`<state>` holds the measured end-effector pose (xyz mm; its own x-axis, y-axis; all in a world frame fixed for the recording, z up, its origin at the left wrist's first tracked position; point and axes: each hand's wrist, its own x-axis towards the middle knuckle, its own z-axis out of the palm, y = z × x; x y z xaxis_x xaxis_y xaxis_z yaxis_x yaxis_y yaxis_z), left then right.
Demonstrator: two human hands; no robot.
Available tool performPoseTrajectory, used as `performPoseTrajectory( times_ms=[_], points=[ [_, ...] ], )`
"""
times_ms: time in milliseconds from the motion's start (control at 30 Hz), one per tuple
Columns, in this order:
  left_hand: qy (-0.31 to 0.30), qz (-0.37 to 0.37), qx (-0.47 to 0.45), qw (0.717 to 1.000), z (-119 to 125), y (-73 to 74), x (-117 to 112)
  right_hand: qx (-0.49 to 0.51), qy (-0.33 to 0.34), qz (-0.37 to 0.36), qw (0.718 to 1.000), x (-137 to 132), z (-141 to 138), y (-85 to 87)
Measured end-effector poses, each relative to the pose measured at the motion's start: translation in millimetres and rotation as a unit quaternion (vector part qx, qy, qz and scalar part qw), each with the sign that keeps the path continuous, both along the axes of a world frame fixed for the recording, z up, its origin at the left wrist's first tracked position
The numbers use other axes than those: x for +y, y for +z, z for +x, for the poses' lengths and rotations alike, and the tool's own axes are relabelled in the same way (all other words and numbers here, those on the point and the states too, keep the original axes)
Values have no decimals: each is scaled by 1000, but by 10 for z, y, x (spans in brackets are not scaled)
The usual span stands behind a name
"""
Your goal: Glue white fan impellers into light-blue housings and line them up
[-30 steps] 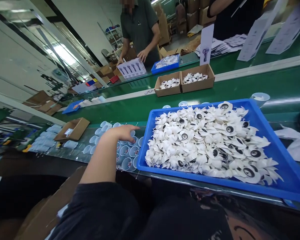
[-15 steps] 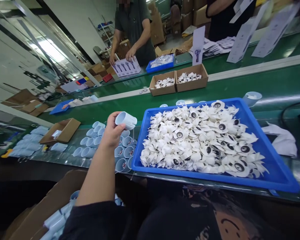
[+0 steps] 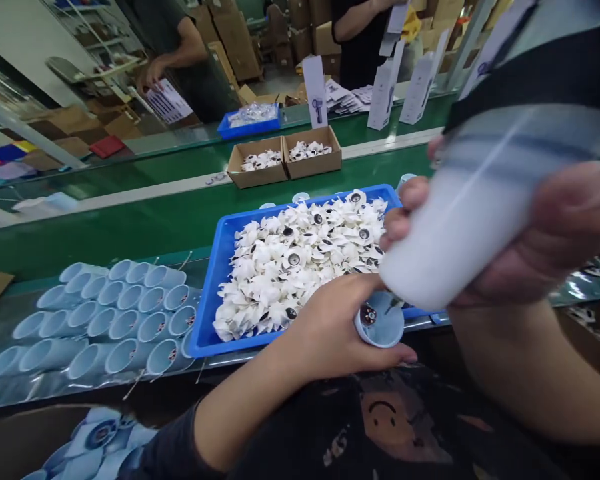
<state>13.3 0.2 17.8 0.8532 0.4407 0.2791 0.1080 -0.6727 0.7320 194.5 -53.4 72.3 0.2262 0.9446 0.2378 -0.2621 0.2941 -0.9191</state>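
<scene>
My left hand [image 3: 337, 320] is wrapped round a light-blue tubular fan housing [image 3: 386, 328], its open end facing me. A small motor with a dark-red part shows inside it. Close to the camera, my right hand [image 3: 545, 247] grips a whitish translucent cylinder [image 3: 460, 220], slanted, with its rounded end beside the housing. Whether the two touch is hard to tell. A wide dark band crosses the cylinder's upper part, which is blurred. Behind my left hand lies a blue tray [image 3: 207, 287] heaped with white fan impellers [image 3: 280, 267].
Rows of light-blue housings [image 3: 130, 320] lie on the bench left of the tray. More housings [image 3: 97, 440] fill a box below. Two cardboard boxes [image 3: 257, 177] of white parts stand on the green conveyor [image 3: 145, 220]. Co-workers [image 3: 180, 53] handle cartons across it.
My left hand has brought a housing from the row area to in front of me. My right hand has come into view with the whitish cylinder. The view has turned right.
</scene>
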Motion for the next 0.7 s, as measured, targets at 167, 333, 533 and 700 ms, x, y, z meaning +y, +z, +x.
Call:
performPoseTrajectory(
  times_ms=[167, 333, 533, 700],
  points=[
    [21, -34, -24, 999, 55, 25, -91, 34, 51, 12, 998, 47, -202, 17],
    [30, -46, -16, 998, 72, 21, -126, 77, 55, 63, 994, -23, -119, -106],
    [51, -56, 24, 997, 99, 47, -170, 93, 44, 48, 994, -1, -169, -124],
    [38, -48, 108, 992, -19, 48, -76, 115, -30, 42, 992, 1, 16, -194]
  ],
)
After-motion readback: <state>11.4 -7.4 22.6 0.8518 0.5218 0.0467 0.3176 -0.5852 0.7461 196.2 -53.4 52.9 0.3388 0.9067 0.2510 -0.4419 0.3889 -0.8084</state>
